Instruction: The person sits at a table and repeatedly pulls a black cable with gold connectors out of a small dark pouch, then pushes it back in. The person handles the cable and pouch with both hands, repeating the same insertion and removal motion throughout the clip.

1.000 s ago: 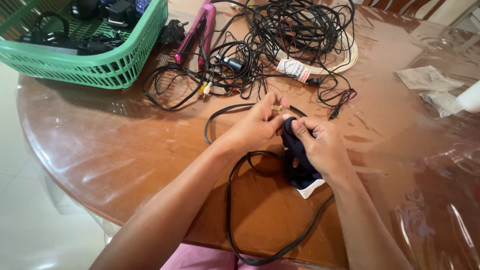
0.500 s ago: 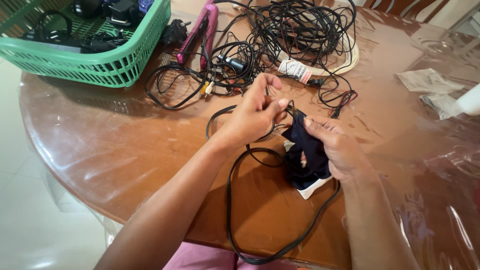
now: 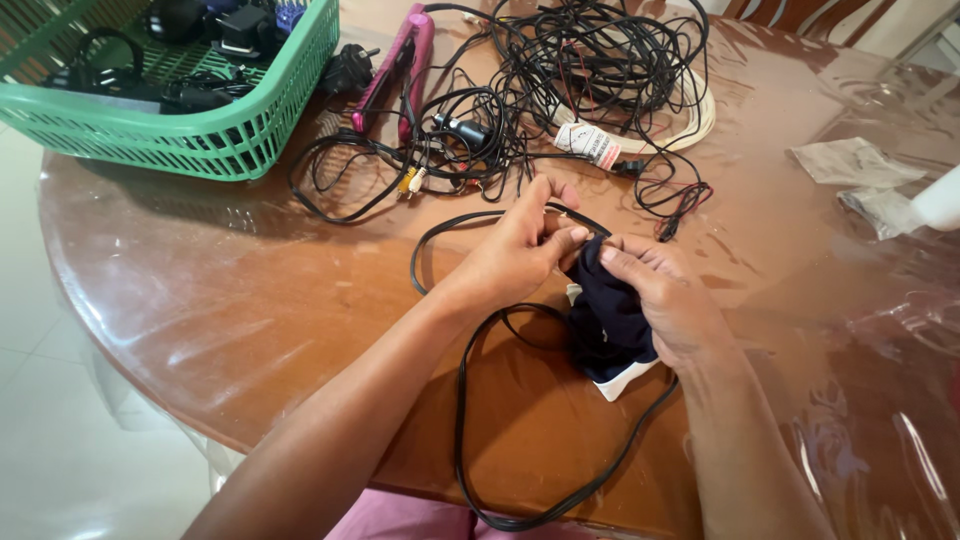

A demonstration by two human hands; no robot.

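Since half a second ago, the left hand (image 3: 515,250) has dropped lower toward the table, bringing the cable end back down against the cloth.

From the head camera, the left hand is reaching in from the lower left with the wrist straight, its thumb and forefinger pinching closed on the end of the black cable (image 3: 470,400) just above the dark blue cloth (image 3: 605,320). The right hand (image 3: 665,305) is coming in from the lower right, palm down, its fingers curling tightly around the bunched cloth and pressing it toward the cable end. Both hands are touching at the fingertips. The cable is looping from the hands across the brown table (image 3: 230,300) and over its near edge. Behind the hands, a tangle of black wires (image 3: 580,70) is lying beside a pink hair straightener (image 3: 395,60) and a green basket (image 3: 200,130).
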